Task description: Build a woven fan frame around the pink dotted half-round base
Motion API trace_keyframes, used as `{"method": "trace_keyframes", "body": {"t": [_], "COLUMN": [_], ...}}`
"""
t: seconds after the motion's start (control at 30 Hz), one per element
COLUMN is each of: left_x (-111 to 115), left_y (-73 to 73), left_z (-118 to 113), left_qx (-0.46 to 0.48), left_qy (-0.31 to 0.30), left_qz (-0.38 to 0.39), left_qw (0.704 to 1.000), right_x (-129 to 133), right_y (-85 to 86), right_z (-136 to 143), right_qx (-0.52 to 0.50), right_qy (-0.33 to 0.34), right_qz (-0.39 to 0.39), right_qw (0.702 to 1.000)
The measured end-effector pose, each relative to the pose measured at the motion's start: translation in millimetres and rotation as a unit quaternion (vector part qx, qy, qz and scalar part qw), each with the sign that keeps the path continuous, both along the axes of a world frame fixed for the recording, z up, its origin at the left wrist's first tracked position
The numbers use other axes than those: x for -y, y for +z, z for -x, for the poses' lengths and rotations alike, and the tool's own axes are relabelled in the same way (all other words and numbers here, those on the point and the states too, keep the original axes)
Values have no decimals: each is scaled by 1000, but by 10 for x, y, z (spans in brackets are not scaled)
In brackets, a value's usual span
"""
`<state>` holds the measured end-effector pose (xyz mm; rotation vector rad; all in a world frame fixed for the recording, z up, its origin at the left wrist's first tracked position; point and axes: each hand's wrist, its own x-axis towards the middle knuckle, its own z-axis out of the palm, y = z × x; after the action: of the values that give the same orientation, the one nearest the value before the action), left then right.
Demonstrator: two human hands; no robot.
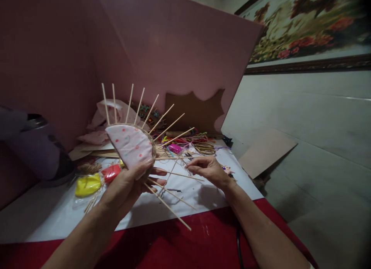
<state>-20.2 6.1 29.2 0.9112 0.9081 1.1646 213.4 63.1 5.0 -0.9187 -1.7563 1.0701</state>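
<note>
My left hand (131,186) grips a half-round piece (133,143) covered in pale spotted cloth, its straight side facing left. Thin wooden sticks (171,128) fan out from its curved rim, which is wound with brown twine. Fingers of this hand curl behind the lower rim, partly hidden by the piece. To the right, my right hand (210,170) pinches with thumb and forefinger, apparently on a thin strand of twine (174,166) that runs back toward the lower sticks. The exact spot between the fingertips is too small to make out clearly.
Yellow (87,185), red (110,172) and magenta packets (175,148) lie on the white tabletop. Behind them are gold-handled scissors (205,148), coloured strands and loose sticks. A purple container (40,149) stands left. Brown cut cardboard (191,111) leans on a pink panel (174,45).
</note>
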Motion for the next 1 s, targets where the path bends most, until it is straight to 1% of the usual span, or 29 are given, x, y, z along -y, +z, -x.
{"method": "trace_keyframes", "body": {"t": [0.07, 0.2, 0.3, 0.37, 0.5, 0.6, 0.7, 0.77, 0.83, 0.9, 1.0], "left_x": [15, 52, 50, 34, -3, -12, -5, 2, 6, 5, -2], "left_y": [1, 14, 19, 10, -18, -7, 27, 45, 51, 47, 34], "left_z": [21, 39, 46, 60, 106, 128, 132, 132, 132, 133, 129], "left_qx": [10, 2, -31, -49, -60, -71, -86, -95, -103, -110, -118], "left_qy": [-21, -93, -128, -144, -155, -144, -145, -152, -158, -157, -153], "left_qz": [11, 45, 61, 72, 90, 96, 96, 91, 86, 82, 85], "left_qw": [1000, 995, 989, 986, 982, 982, 981, 980, 978, 978, 977], "right_x": [-49, -109, -105, -92, -75, -82, -100, -103, -93, -72, -33], "right_y": [-22, -34, 10, 59, 164, 210, 205, 179, 149, 129, 130], "right_z": [-40, -105, -132, -152, -230, -317, -382, -391, -375, -345, -307], "right_qx": [-6, -30, -30, -25, -12, -1, -25, -18, 28, 80, 132], "right_qy": [-13, -34, -55, -69, -71, -56, -54, -89, -141, -188, -228], "right_qz": [-11, -35, -49, -71, -126, -128, -121, -132, -160, -198, -256], "right_qw": [1000, 998, 997, 995, 989, 990, 991, 987, 977, 959, 930]}}
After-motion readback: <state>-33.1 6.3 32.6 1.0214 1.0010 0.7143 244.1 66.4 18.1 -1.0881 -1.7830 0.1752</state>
